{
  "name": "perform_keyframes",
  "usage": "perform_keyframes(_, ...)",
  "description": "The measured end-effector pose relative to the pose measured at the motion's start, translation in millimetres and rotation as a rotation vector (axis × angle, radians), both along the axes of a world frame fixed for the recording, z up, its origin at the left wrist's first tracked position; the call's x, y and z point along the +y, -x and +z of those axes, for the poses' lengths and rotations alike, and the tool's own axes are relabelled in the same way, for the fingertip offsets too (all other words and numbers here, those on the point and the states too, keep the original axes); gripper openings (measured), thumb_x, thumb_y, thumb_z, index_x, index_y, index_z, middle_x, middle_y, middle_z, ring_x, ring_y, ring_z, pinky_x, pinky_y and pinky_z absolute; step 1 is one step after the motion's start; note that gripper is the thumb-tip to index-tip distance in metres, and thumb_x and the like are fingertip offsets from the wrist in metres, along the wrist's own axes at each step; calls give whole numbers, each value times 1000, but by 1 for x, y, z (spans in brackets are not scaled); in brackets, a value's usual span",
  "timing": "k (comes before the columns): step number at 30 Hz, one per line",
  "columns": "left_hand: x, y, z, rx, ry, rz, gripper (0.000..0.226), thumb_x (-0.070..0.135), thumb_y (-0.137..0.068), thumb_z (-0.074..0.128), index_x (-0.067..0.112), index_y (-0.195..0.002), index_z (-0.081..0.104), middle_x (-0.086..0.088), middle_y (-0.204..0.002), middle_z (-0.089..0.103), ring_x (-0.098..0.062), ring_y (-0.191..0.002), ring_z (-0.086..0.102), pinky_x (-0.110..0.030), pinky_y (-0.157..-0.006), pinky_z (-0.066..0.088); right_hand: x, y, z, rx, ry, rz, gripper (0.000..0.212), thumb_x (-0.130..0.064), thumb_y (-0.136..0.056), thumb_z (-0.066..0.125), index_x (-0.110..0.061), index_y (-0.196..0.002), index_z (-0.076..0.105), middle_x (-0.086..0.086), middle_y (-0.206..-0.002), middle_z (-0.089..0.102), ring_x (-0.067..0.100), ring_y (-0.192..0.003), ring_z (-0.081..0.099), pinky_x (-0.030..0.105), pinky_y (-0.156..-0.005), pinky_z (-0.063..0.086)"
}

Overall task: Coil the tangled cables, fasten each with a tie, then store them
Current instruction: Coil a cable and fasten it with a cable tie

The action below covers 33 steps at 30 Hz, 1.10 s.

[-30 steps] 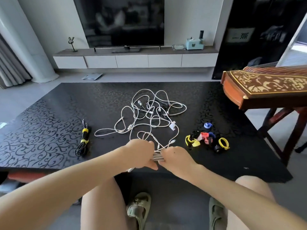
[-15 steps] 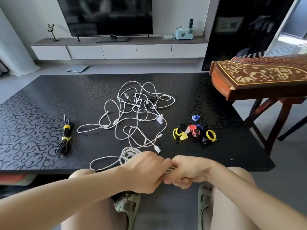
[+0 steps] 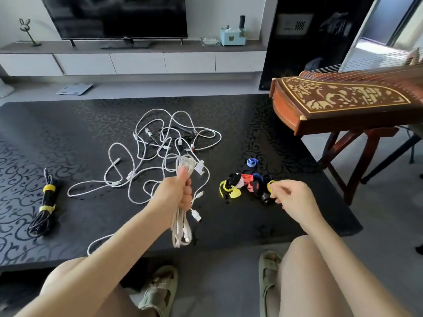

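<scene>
Seated at the bottom of the frame with bare knees and a pair of pale sandals point(image 3: 158, 291) showing, a person works over a black patterned desk point(image 3: 68, 124). At lower centre the left hand point(image 3: 175, 194) grips a coiled white cable point(image 3: 182, 232) in a fist, fingers point(image 3: 188, 193) curled tight round the middle and thumb up. The loops stick out above the fist and hang below it over the near edge of the desk, and a plug dangles just beside the hand.

To the right of centre, the right hand point(image 3: 297, 197) pinches a yellow tie point(image 3: 270, 185) between thumb and fingertips point(image 3: 278, 192), at the right edge of a heap of ties point(image 3: 240, 183) in yellow, red, black and blue. A single blue tie point(image 3: 251, 162) lies just beyond the heap.

At the left edge of the desk lies a black cable point(image 3: 44, 209), coiled and bound with two yellow ties. Beyond the left hand, at mid-frame, a tangle of white cables point(image 3: 155, 143) sprawls across the desk.

At upper right a carved wooden zither point(image 3: 343, 99) rests on a stand beside the desk. Along the far wall at the top of the frame, a television point(image 3: 114, 14) and a pale blue tissue box point(image 3: 232, 37) stand on a long white cabinet point(image 3: 137, 62).
</scene>
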State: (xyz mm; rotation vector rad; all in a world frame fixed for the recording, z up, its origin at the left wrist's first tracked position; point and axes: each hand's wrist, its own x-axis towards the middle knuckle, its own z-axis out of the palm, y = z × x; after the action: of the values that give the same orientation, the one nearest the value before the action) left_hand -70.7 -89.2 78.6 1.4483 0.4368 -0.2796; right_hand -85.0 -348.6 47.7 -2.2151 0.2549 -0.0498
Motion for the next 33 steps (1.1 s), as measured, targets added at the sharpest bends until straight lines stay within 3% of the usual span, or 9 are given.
perform_keyframes(3,-6,-18,-15,233,442,38,44,48,-96,42,14,-69,38,9,-41,24,-2,-28,21,-11,-28,18,-6,-3,-30,-191,367,-72,14,-18,-90,62,-8,-90,72,6,-82,68,26,-75,61,34,-62,46)
perform_keyframes(9,-35,-24,-41,156,266,-61,34,35,-80,73,19,-70,44,8,-51,23,-5,-38,20,-16,-32,23,12,-33,-57,-275,691,-22,27,-36,-70,82,-12,-80,74,5,-78,64,25,-74,54,32,-58,45)
perform_keyframes(12,-43,-29,-44,135,231,-80,30,22,-83,72,18,-70,45,8,-47,27,-5,-37,22,-17,-33,25,19,-46,-63,-245,758,-4,21,-31,-76,78,-10,-75,73,6,-76,63,23,-74,52,32,-60,43)
perform_keyframes(14,-47,-32,-41,107,166,-138,25,20,-86,69,15,-73,49,8,-47,28,-6,-38,23,-17,-34,26,18,-51,-64,-227,607,-34,18,-27,-82,72,-11,-73,71,2,-79,63,19,-77,49,28,-60,38)
perform_keyframes(18,-59,-37,-38,47,31,-214,13,21,-89,66,11,-84,61,8,-48,28,-6,-39,25,-17,-37,28,-1,-61,-44,-154,-295,-165,22,-22,-84,67,-10,-67,61,-3,-63,57,7,-60,52,21,-57,42)
perform_keyframes(21,-74,-44,-41,41,-12,-234,21,23,-89,66,3,-90,63,9,-47,28,-7,-40,25,-17,-38,28,-9,-65,-32,-74,-631,-144,13,-15,-88,63,-8,-77,65,-4,-63,67,5,-62,64,14,-57,50)
perform_keyframes(26,-109,-47,-59,-111,-275,-397,25,25,-85,69,15,-66,56,10,-44,33,-7,-38,29,-18,-39,28,-16,-65,-42,-77,-500,-121,9,-12,-87,65,-5,-81,65,-4,-63,66,8,-63,65,19,-59,54)
perform_keyframes(29,-137,-44,-79,-247,-555,-563,27,26,-84,69,15,-70,49,9,-52,42,-7,-44,37,-20,-42,27,-19,-64,-51,-74,-425,-173,11,-12,-87,64,-14,-77,64,-3,-67,68,5,-61,65,17,-55,53)
perform_keyframes(33,-162,-50,-94,-224,-745,-594,26,30,-84,69,14,-84,47,6,-65,46,-10,-54,44,-22,-45,31,-28,-65,-57,-87,-400,-289,15,-10,-89,63,-19,-77,61,1,-73,68,6,-61,68,16,-52,52)
